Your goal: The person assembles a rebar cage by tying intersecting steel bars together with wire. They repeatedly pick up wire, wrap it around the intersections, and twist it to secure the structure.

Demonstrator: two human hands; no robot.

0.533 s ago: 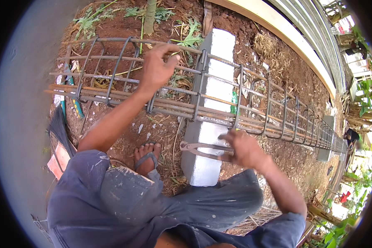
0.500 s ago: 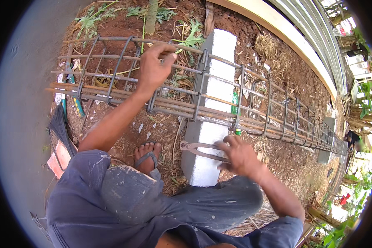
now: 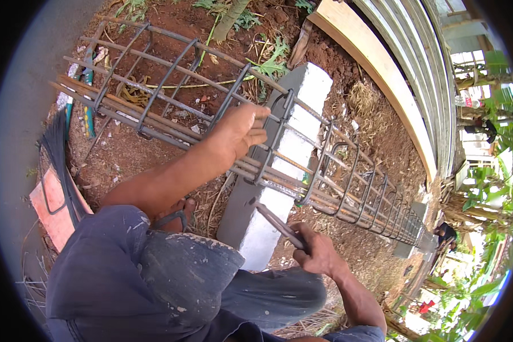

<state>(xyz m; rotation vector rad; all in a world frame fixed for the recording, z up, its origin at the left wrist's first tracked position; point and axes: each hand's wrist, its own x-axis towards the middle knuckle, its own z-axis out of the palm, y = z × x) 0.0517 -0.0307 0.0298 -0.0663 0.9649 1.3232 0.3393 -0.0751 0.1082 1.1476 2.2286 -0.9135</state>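
Steel rods and stirrups are making up the long rebar cage [image 3: 222, 122], which is lying across a grey concrete block [image 3: 279, 165] on red earth. The person's left hand [image 3: 239, 132] is gripping a stirrup near the block, fingers curled around the bar, while the right hand [image 3: 319, 253] is clenched on the handle of a metal tying tool [image 3: 279, 225], its tip pointing up toward the lower rods. It looks like a tying step: the tool tip would need to reach the joint under the left hand. The block's edge and the packed lower bars are crowding that approach; a wooden plank [image 3: 376, 68] and loose wire bundle [image 3: 57, 154] are lying aside.
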